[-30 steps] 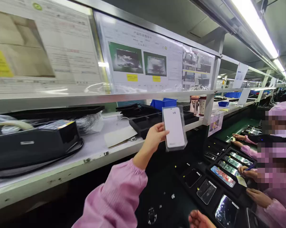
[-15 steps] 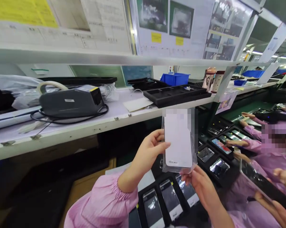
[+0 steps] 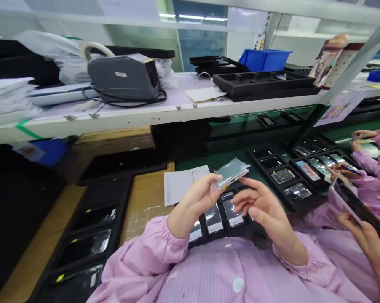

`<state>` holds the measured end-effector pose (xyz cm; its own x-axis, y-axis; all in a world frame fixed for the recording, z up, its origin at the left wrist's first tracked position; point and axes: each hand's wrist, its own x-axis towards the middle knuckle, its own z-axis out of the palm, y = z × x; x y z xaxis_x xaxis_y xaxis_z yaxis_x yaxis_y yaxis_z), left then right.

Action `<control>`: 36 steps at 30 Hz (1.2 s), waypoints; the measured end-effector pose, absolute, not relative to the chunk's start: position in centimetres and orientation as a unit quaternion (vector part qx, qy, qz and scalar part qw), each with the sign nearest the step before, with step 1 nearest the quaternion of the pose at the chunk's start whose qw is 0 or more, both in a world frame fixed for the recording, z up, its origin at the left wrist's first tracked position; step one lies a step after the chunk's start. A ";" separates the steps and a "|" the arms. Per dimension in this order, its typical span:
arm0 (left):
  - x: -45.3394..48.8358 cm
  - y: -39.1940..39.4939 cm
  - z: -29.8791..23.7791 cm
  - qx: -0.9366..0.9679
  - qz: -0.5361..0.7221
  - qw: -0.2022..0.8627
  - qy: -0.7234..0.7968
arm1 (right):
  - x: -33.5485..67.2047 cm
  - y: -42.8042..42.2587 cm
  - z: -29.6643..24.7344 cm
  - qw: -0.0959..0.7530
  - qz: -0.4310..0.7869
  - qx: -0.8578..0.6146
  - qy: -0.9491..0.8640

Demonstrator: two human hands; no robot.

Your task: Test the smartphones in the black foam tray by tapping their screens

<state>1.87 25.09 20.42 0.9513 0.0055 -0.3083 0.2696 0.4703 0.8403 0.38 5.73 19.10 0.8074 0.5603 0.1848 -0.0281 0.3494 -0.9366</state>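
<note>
A smartphone (image 3: 231,173) in a clear plastic wrap is held up in front of me, tilted so that its bottom edge with the port faces me. My left hand (image 3: 199,197) grips its left end between thumb and fingers. At its right end is my right hand (image 3: 267,206), open, with fingers apart and the index fingertip close to the phone's corner; whether it touches, I cannot tell. Below both hands lies a black tray whose slots hold several wrapped phones (image 3: 231,208), partly covered by my right fingers. A sheet of white paper (image 3: 177,185) lies behind my left wrist.
Left of me, another black tray (image 3: 122,206) holds phones with yellow tabs, beside brown cardboard (image 3: 145,210). A white shelf (image 3: 164,120) overhead bears a grey tape dispenser (image 3: 123,80), a black foam tray (image 3: 262,84) and blue bins (image 3: 266,60). Co-workers in pink sleeves handle phones at right.
The phone has tipped from upright, its white back toward me, to nearly flat with its bottom edge toward me. My right hand has loosened from its lower corner. The view has turned downward.
</note>
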 end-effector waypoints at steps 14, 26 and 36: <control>-5.1 24.3 18.7 0.615 0.125 0.772 0.099 | -0.1 6.4 15.9 0.783 0.360 -0.474 -0.178; -3.9 24.1 19.4 0.257 -0.037 0.948 0.181 | -1.0 8.0 15.6 0.748 0.333 -0.532 -0.214; -4.6 23.5 19.2 0.255 0.043 0.959 0.120 | -2.1 8.9 16.3 0.530 0.116 -0.765 -0.348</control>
